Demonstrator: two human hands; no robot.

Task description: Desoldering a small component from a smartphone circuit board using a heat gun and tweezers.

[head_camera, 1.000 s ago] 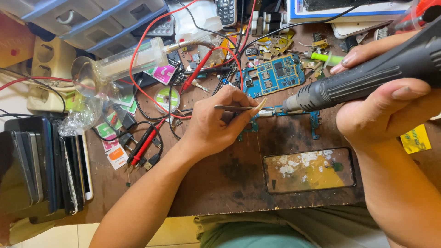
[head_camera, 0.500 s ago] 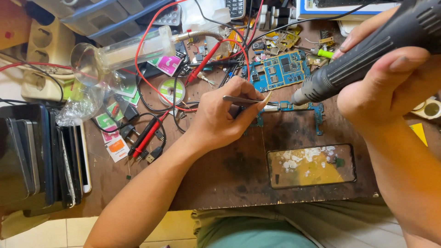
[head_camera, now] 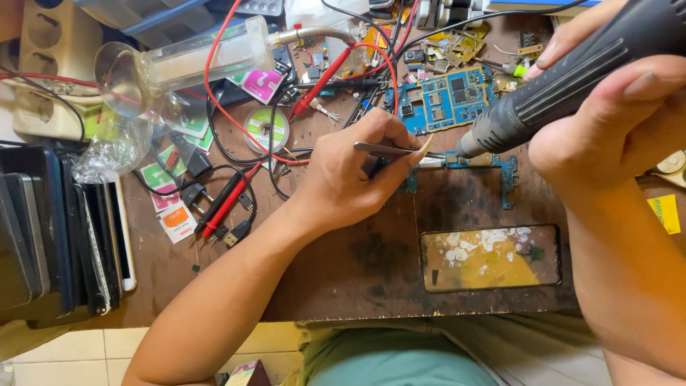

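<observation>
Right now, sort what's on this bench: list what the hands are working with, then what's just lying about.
In use:
left hand with tweezers
right hand with hot-air tool
small board under the nozzle

Lying about:
blue circuit board
red and black probes
solder reel
stacked phones
syringe-shaped tube
phone screen

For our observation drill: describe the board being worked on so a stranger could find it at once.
Start at the scorched bench. Between the left hand with tweezers and the right hand's black tool lies a thin blue board. Unlike the wider blue board behind, it is frame-shaped.
</observation>
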